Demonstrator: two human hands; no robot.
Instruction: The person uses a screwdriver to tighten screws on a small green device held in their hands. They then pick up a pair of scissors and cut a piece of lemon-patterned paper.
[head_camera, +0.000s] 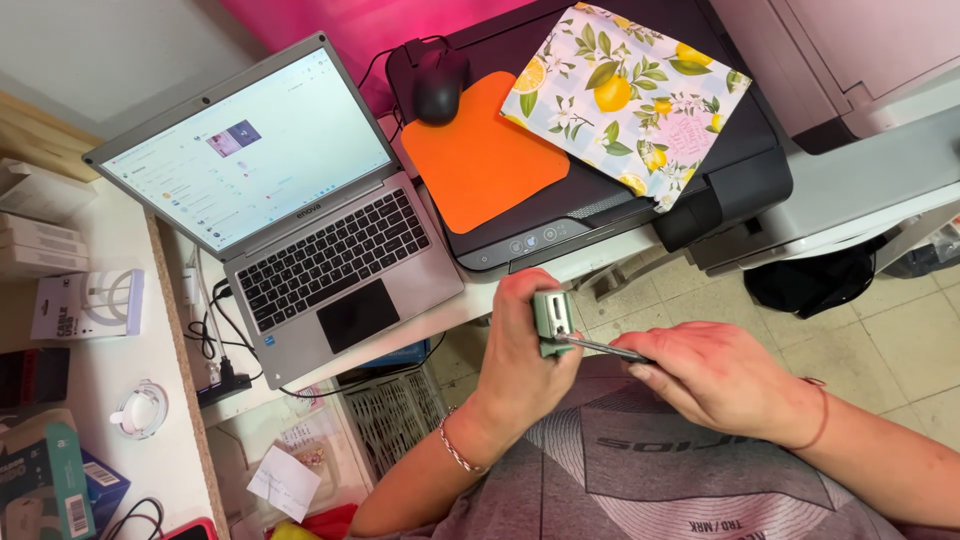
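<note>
My left hand is wrapped around a small pale-green boxy device, held upright above my lap. My right hand grips a thin metal tool, like tweezers or a slim screwdriver. The tool's tip touches the lower side of the green device. Both hands are in front of my grey shirt, just below the edge of the white desk. A bracelet circles my left wrist and a thin red band my right wrist.
An open silver laptop sits on the desk. To its right, a black printer carries an orange mouse pad, a black mouse and a lemon-print cloth. Boxes lie at left, and a plastic basket stands below the desk.
</note>
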